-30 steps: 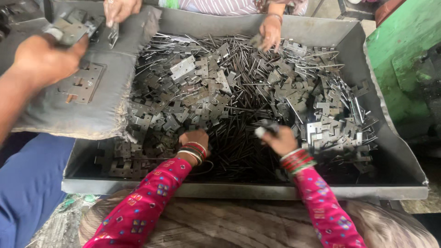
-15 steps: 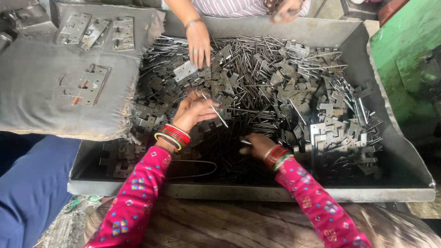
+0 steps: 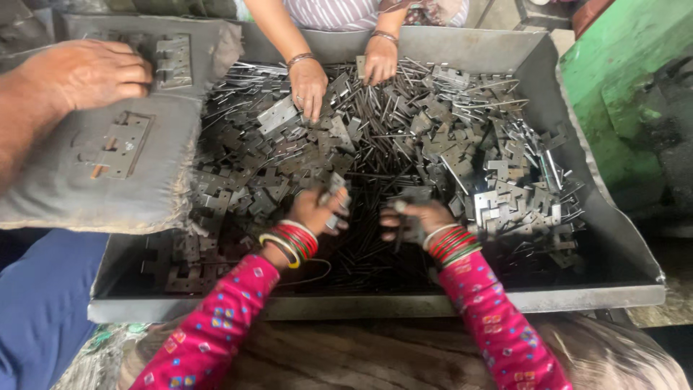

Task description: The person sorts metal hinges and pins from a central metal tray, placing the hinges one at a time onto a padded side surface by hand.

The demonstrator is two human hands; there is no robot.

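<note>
My left hand [image 3: 315, 211], in a pink patterned sleeve with red and yellow bangles, is closed on a small grey metal hinge leaf [image 3: 336, 189] just above the pile. My right hand [image 3: 416, 219], with red and green bangles, curls over a dark metal piece [image 3: 414, 231] with a thin pin at its fingers. Both hands hover over the near middle of a large metal tray [image 3: 606, 238] filled with several hinge leaves [image 3: 498, 195] and long pins [image 3: 375, 137].
Across the tray, another person's two hands [image 3: 309, 85] sort in the pile. At left a third person's hand [image 3: 86, 72] rests on a grey padded cushion [image 3: 108, 195] with assembled hinges [image 3: 119, 144]. A green machine body [image 3: 621, 94] stands at right.
My left hand dropped lower toward me holding a hinge leaf, and my right hand came closer to it. The hand at left came back onto the cushion.
</note>
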